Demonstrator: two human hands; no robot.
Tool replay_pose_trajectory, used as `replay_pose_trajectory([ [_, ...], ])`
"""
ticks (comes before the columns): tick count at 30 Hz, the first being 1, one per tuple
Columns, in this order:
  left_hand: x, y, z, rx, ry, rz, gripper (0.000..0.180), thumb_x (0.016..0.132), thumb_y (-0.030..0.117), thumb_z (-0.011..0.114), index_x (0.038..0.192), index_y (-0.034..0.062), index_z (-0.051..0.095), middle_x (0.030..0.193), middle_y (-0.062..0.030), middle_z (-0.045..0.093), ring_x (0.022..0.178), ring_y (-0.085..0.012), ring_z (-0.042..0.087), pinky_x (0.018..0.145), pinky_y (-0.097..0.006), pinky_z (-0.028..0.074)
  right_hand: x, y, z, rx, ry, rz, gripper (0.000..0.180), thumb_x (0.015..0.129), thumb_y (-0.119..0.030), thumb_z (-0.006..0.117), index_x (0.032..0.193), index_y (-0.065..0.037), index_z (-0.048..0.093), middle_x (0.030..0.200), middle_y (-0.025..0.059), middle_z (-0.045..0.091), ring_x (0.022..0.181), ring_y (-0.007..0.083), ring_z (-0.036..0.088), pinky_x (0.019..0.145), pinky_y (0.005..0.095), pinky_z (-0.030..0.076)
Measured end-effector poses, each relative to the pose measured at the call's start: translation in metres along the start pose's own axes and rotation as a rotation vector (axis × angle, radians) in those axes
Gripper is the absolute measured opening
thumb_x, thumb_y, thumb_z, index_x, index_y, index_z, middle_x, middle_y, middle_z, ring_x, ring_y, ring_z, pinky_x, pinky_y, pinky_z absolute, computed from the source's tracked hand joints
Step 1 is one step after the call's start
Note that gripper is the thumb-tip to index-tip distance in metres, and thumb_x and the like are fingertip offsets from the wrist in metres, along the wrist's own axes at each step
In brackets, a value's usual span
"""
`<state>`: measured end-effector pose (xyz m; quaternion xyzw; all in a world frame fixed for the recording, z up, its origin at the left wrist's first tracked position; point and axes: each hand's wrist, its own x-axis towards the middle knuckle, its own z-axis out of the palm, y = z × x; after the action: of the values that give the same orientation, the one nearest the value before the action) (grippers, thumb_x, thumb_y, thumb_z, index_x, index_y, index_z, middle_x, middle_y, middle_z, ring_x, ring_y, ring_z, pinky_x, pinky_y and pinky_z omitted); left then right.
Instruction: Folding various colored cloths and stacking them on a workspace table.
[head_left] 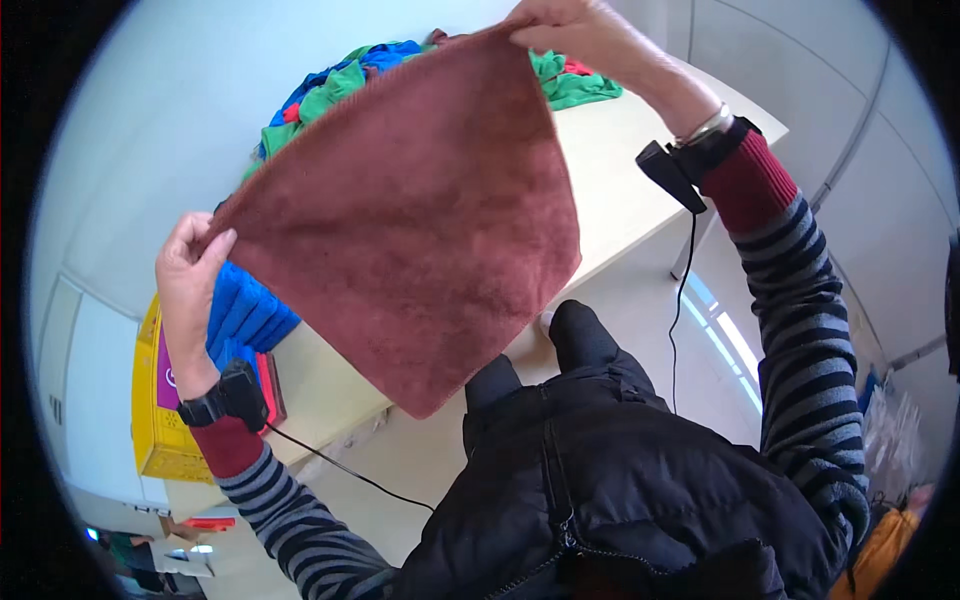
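1. The left hand (188, 275) pinches one corner of a brownish-red, square-cut, soft-napped cloth (410, 220) between thumb and fingers.
2. The right hand (585, 32) grips another corner of it, higher in the view and farther from the body.
3. The cloth is spread between the two hands, its upper edge drawn nearly straight, its lower part hanging loose; in the view it covers part of a pale cream, smooth-topped surface (640, 185) and its front edge.
4. Behind the cloth lies a loose, crumpled heap of green, blue and red fabrics (330, 95), partly hidden.
5. Near the left forearm is a stack of folded bright-blue cloths (245, 305), with folded red cloths (270, 390) just beside it.
6. A yellow plastic crate (170, 445) stands at the surface's left end, partly behind the left hand and wrist.
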<state>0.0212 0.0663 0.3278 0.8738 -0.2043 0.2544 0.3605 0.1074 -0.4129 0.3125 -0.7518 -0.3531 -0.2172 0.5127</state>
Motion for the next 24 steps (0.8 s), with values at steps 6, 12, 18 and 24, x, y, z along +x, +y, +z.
replay_pose_trajectory([
  [6,-0.015,-0.018,0.004,-0.089,-0.064,-0.070,0.010,0.091,0.000,0.068,0.092,0.0024,0.058,0.090,0.0037,0.055,0.085,-0.0047,0.049,0.077,-0.018,0.041,-0.012,-0.044,0.020,-0.189,0.005,0.258,0.018,0.092,-0.012,0.067,0.109,-0.004,0.070,0.084,0.0047,0.068,0.077,0.0124,0.062,0.071,0.0264,0.052],
  [12,-0.007,-0.017,0.021,-0.176,0.085,-0.078,0.007,0.093,0.006,0.067,0.100,0.0041,0.064,0.089,0.0023,0.060,0.085,-0.0049,0.054,0.077,-0.020,0.044,-0.003,-0.029,0.042,-0.311,0.040,0.089,0.018,0.092,-0.011,0.063,0.107,-0.002,0.069,0.084,0.0075,0.070,0.079,0.0144,0.066,0.073,0.0296,0.054],
  [18,0.011,-0.073,-0.023,0.184,0.042,-0.292,0.009,0.096,0.011,0.062,0.102,0.0037,0.064,0.075,0.0016,0.057,0.062,-0.0045,0.050,0.055,-0.021,0.039,-0.004,-0.037,0.075,-0.219,-0.077,-0.009,0.019,0.089,-0.014,0.064,0.103,-0.001,0.067,0.082,0.0092,0.070,0.074,0.0162,0.069,0.066,0.0325,0.055],
  [24,0.077,-0.068,-0.045,0.199,0.028,-0.322,0.013,0.097,0.016,0.060,0.097,0.0042,0.065,0.060,0.0004,0.055,0.047,-0.0066,0.046,0.043,-0.024,0.033,-0.041,-0.047,0.091,0.182,-0.201,0.206,0.019,0.092,-0.012,0.062,0.102,0.004,0.064,0.084,0.0103,0.069,0.076,0.0173,0.071,0.069,0.0306,0.057],
])
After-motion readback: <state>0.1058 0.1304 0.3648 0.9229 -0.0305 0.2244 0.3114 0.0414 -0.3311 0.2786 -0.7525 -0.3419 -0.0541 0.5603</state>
